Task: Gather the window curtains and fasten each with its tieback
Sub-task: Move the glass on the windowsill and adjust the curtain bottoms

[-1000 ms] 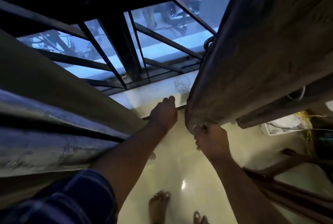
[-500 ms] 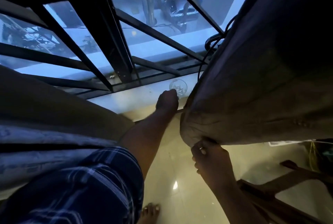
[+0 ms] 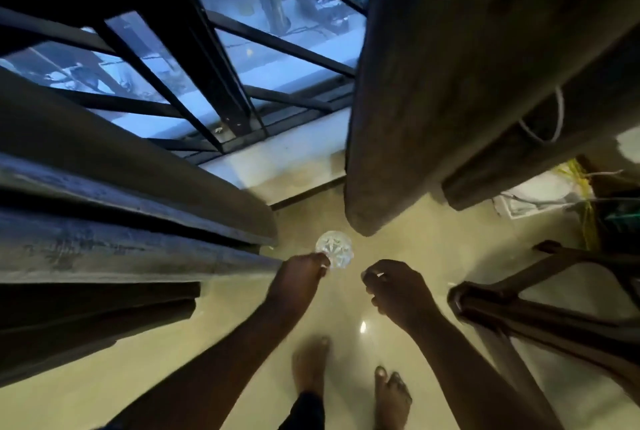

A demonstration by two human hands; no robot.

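Left curtain point(image 3: 121, 222) and right curtain point(image 3: 433, 83) are hanging in thick folds at either side of the barred window point(image 3: 242, 59), leaving the middle of the glass uncovered. Neither curtain is lying in a hand. The lower corner of the left curtain is ending just beside the left hand point(image 3: 298, 277), on its outer side; whether cloth and hand are touching cannot be told. The lower end of the right curtain is hanging beyond the right hand point(image 3: 394, 287), clearly apart from it.

The left fingers point(image 3: 320, 261) are curling around the near rim of a clear faceted glass piece point(image 3: 334, 249), which is sticking out past the fingertips toward the window sill point(image 3: 287, 159), between the two curtain ends. Whether this piece belongs to a tieback cannot be told.

The right fingers point(image 3: 372, 275) are curling inward with the tips drawn together, near the glass piece but apart from it. A pale glint is showing at the tips; whether they are pinching anything cannot be told.

Below the hands, two bare feet point(image 3: 391, 395) are standing on the glossy floor point(image 3: 173, 360). A dark wooden frame point(image 3: 519, 312) is standing at the right.
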